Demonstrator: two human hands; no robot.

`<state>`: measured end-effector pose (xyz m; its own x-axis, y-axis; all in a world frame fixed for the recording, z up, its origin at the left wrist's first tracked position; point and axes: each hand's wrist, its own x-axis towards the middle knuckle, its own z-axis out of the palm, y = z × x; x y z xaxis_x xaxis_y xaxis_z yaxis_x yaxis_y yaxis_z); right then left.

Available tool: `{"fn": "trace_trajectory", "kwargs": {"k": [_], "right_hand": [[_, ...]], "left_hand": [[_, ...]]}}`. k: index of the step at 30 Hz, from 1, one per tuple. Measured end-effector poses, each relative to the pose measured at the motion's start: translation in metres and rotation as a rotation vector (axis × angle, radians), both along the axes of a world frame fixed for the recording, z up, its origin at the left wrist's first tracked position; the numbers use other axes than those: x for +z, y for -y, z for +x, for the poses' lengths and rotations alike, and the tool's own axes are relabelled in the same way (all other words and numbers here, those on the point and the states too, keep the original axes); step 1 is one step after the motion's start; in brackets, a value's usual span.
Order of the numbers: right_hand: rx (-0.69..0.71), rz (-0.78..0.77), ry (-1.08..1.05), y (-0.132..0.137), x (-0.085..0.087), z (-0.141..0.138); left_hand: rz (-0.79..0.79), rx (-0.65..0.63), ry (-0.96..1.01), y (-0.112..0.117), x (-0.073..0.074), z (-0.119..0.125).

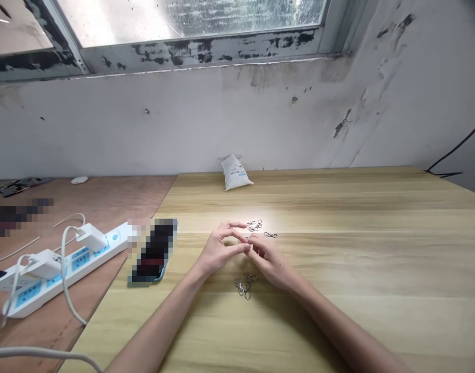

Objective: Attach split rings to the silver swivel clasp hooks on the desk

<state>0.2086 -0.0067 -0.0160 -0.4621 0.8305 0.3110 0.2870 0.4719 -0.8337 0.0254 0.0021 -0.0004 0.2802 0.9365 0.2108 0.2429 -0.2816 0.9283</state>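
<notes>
My left hand (221, 248) and my right hand (269, 260) meet fingertip to fingertip above the light wooden table (338, 248). Both pinch a small metal clasp piece (247, 241) between them; it is too small to make out fully. A little heap of metal clasps (254, 225) lies just beyond the hands, with one single clasp (270, 235) to its right. Under my right wrist lie a few joined clasps (244, 284).
A small white pouch (235, 172) leans near the wall at the table's back edge. A blurred dark phone-like object (153, 252) lies left of my hands. On the darker table to the left is a white power strip (62, 261) with plugged adapters and cables.
</notes>
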Motion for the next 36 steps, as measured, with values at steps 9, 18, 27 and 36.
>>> {"fn": "trace_trajectory", "kwargs": {"k": [9,18,27,36], "right_hand": [[0.006,0.101,0.018,-0.002,-0.009,-0.001],[0.011,-0.005,-0.02,-0.004,0.001,0.006],[0.134,-0.373,-0.007,-0.01,0.017,0.02],[0.038,-0.332,-0.016,-0.018,0.013,0.025]], "left_hand": [[0.052,0.088,-0.049,0.003,0.003,0.004],[0.076,0.034,-0.133,-0.002,0.006,-0.005],[0.837,0.065,-0.728,0.003,0.006,-0.001],[0.838,0.232,-0.744,-0.003,0.001,-0.009]]}}
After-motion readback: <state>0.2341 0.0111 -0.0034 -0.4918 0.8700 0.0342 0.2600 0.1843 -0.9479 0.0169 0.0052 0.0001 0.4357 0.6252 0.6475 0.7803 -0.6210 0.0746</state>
